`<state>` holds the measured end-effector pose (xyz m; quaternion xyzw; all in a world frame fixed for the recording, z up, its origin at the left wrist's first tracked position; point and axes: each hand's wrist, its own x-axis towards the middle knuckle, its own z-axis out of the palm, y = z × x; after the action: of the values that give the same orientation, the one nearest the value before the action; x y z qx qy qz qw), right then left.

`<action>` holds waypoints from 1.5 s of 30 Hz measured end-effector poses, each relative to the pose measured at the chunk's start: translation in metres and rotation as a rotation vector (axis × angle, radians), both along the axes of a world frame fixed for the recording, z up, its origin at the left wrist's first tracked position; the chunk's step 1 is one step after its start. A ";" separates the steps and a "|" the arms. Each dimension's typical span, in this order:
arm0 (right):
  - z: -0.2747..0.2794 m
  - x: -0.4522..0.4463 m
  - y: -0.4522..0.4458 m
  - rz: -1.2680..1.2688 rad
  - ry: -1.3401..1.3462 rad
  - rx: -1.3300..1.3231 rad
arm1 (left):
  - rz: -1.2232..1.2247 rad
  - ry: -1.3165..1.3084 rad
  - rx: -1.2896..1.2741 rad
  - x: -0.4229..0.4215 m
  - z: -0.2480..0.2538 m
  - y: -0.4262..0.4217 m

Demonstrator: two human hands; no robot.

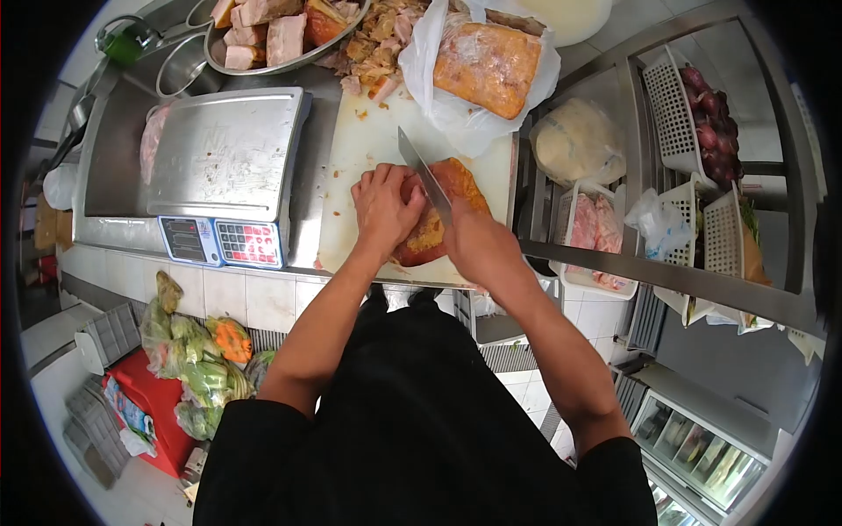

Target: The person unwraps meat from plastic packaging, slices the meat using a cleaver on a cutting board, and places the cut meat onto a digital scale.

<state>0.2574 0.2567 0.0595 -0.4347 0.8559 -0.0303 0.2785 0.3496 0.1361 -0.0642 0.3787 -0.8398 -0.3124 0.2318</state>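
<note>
A slab of browned meat lies on the white cutting board. My left hand presses on its left part with bent fingers, steadying it. In my right hand the handle of a kitchen knife is gripped, and its blade slants across the top of the meat, tip toward the far left. Whether the edge has entered the meat I cannot tell. Behind the slab, a larger block of browned meat in clear wrap rests on a white plastic bag. Chopped meat pieces are heaped at the board's far end.
A digital scale stands left of the board. Beyond it, a metal bowl holds meat chunks. On the right, a metal rack carries a basket of red onions and a basket of raw meat. Bagged vegetables lie at lower left.
</note>
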 end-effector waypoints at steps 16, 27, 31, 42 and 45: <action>0.007 0.011 0.035 0.015 -0.005 0.083 | -0.065 0.050 -0.007 0.005 -0.007 -0.005; -0.058 0.019 0.045 -0.135 -0.015 0.004 | -0.055 0.082 0.069 0.001 0.001 -0.001; -0.073 0.025 0.057 -0.111 0.046 -0.046 | -0.165 0.255 -0.146 -0.043 0.050 -0.021; -0.084 0.021 0.058 -0.126 0.046 -0.066 | -0.630 -0.140 -0.334 -0.092 0.042 -0.020; -0.078 0.016 0.052 -0.127 -0.005 -0.062 | -0.622 -0.136 -0.285 -0.094 0.036 -0.025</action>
<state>0.2733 0.3085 -0.0183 -0.3878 0.8797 -0.0757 0.2647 0.2556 0.1109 -0.0278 0.0883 -0.9637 -0.2220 0.1196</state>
